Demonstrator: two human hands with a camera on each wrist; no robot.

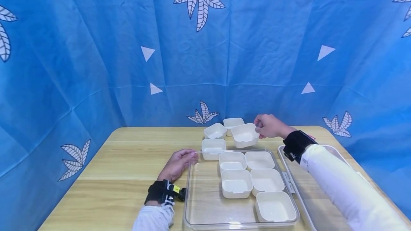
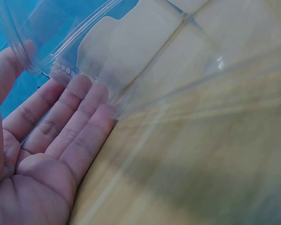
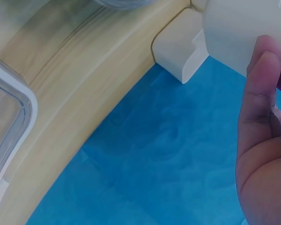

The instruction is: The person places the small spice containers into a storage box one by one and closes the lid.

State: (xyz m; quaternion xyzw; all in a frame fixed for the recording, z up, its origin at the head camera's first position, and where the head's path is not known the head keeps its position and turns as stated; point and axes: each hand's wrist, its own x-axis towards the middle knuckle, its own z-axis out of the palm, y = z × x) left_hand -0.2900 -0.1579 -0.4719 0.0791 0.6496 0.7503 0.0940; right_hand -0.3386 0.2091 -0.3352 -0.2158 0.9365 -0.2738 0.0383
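Observation:
My right hand (image 1: pixel 269 126) pinches the side of a small cream-white square container (image 1: pixel 245 135), raised and tilted near the table's back edge; the right wrist view shows the thumb against its outer wall. My left hand (image 1: pixel 179 165) is at the back left corner of a large clear plastic box (image 1: pixel 205 202). In the left wrist view its fingers (image 2: pixel 70 101) are nearly straight against the box's wall, with the thumb by the rim. Inside the box, several matching containers (image 1: pixel 237 184) stand in its right half, one of them at the front right corner (image 1: pixel 277 208).
Behind the box stand three more cream-white containers, one near its back wall (image 1: pixel 214 149), one farther back (image 1: pixel 215 131) and one at the table's edge (image 1: pixel 233 122). A clear lid with a white rim (image 1: pixel 334 149) lies right of the box, under my right arm. Blue curtain (image 1: pixel 224 63) surrounds the wooden table (image 1: pixel 112 174).

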